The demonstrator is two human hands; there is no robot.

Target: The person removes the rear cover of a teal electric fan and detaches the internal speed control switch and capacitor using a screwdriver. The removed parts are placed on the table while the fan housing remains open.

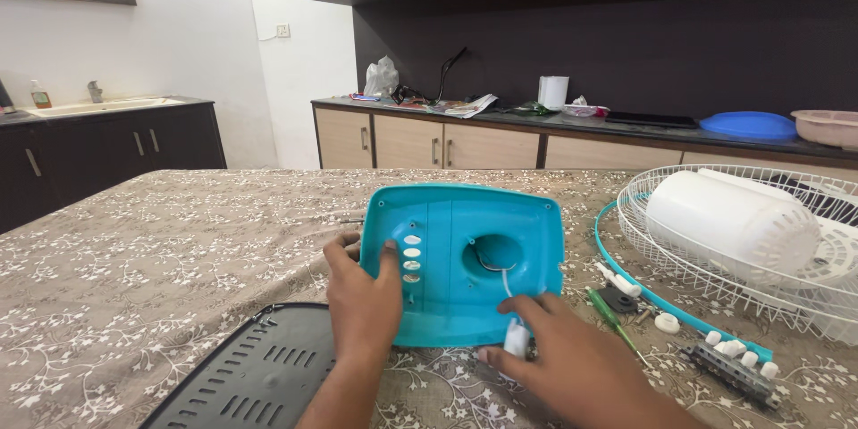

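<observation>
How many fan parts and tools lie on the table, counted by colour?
Turquoise: 2, the square plastic fan base cover and the thin ring
White: 2, the wire fan guard and the cylindrical motor housing
Black: 1, the slotted plastic panel
Green: 1, the screwdriver
Total: 6

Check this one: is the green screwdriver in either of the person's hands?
No: the green screwdriver lies on the tablecloth beside the teal housing, while the left hand grips that housing and the right hand pinches a small white part.

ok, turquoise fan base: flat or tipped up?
Tipped up. The turquoise base cover stands on its near edge, left hand gripping its left side.
</observation>
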